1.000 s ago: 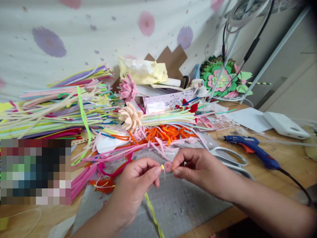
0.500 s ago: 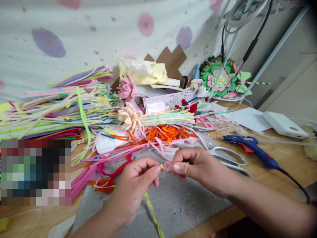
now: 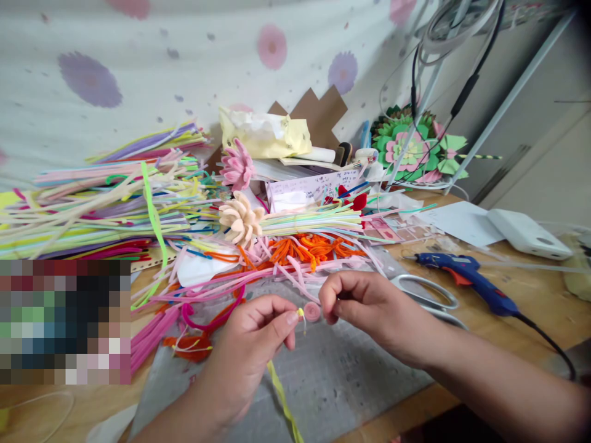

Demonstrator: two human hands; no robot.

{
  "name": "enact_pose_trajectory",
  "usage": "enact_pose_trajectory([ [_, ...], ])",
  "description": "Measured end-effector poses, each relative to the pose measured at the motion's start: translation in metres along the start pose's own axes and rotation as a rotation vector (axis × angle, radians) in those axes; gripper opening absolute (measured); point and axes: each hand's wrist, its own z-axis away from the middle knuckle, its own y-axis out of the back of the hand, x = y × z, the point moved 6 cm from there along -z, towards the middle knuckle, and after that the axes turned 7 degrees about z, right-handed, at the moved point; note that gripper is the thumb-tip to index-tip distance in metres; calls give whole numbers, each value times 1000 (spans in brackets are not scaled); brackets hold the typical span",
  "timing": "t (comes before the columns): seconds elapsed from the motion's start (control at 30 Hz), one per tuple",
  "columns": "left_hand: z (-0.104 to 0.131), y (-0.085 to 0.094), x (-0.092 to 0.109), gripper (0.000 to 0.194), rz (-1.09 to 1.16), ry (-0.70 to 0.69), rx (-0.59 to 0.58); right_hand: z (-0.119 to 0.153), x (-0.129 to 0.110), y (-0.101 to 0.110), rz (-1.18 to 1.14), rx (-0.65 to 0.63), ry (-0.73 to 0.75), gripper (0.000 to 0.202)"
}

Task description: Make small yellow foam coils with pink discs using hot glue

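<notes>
My left hand (image 3: pixel 261 329) is closed in a pinch on a yellow pipe cleaner, whose small bent tip (image 3: pixel 300 312) shows beyond the thumb. A twisted yellow length (image 3: pixel 284 400) hangs below that hand over the grey mat (image 3: pixel 341 387). Beside the yellow tip is a small pink coil (image 3: pixel 312 311), wound flat like a disc; whether the two are joined I cannot tell. My right hand (image 3: pixel 364 307) is just right of the coil, its fingers curled and its thumb drawn back, with nothing visible in them.
Silver scissors (image 3: pixel 427 292) and a blue glue gun (image 3: pixel 471 274) lie to the right. Bundles of coloured pipe cleaners (image 3: pixel 92 209) pile up at the left. A cream flower (image 3: pixel 241 218), a pink flower (image 3: pixel 237 165) and orange pipe cleaners (image 3: pixel 300 249) are behind the mat.
My right hand's thumb has drawn back from beside the pink coil, and its fingers have come off the coil's edge. My left hand has stayed in place.
</notes>
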Motion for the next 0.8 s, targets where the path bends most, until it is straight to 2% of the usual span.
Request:
enact_pose_trajectory([
  [0.17, 1, -1, 2, 16, 3, -7, 12, 1, -7, 1, 235, 14, 108, 19],
  [0.23, 1, -2, 2, 16, 4, -9, 10, 0, -6, 1, 310, 31, 91, 19],
  [0.33, 1, -2, 2, 17, -12, -28, -5, -1, -1, -1, 243, 49, 27, 18],
  [0.47, 1, 0, 3, 16, -103, -68, -17, -5, 1, -9, 168, 63, 43, 17],
  [0.57, 2, -2, 6, 17, -177, -89, -32, -8, 6, -14, 127, 72, -22, 11],
  [0.67, 3, -3, 10, 20, -222, -100, -43, -10, 8, -15, 142, 79, -60, 6],
  [0.8, 2, -3, 11, 21, -232, -112, -49, -11, 6, -15, 178, 81, -59, 10],
])
